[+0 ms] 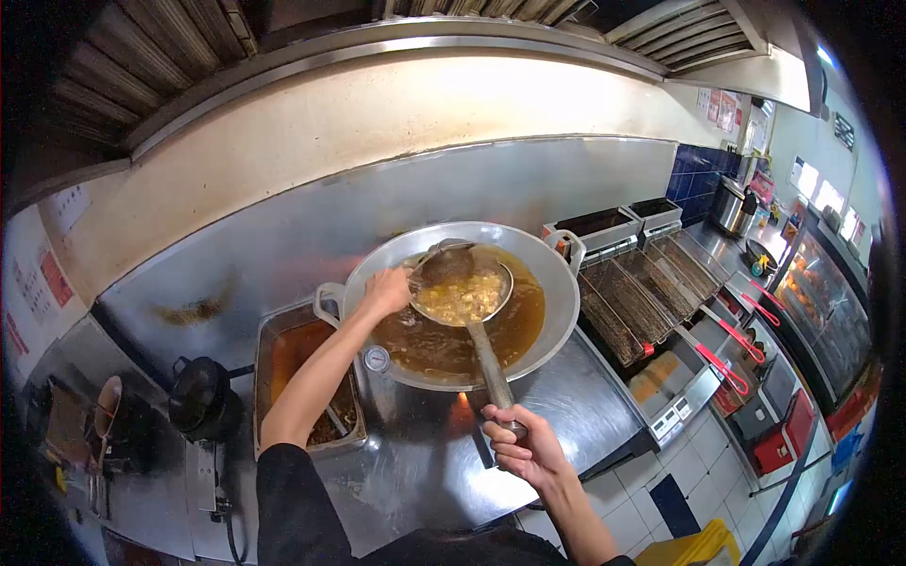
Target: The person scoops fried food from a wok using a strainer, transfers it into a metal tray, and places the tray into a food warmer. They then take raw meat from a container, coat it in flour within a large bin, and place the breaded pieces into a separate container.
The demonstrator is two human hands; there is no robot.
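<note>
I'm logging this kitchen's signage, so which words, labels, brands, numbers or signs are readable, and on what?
None reads clearly.
Red-and-white paper notices on the left wall: printed, too blurred.
Red-and-white posters on the upper right wall: too small.
Small round white-faced dial by the wide silver metal wok: markings too small.
White fryer control panel with dark displays: no digits legible.
</note>
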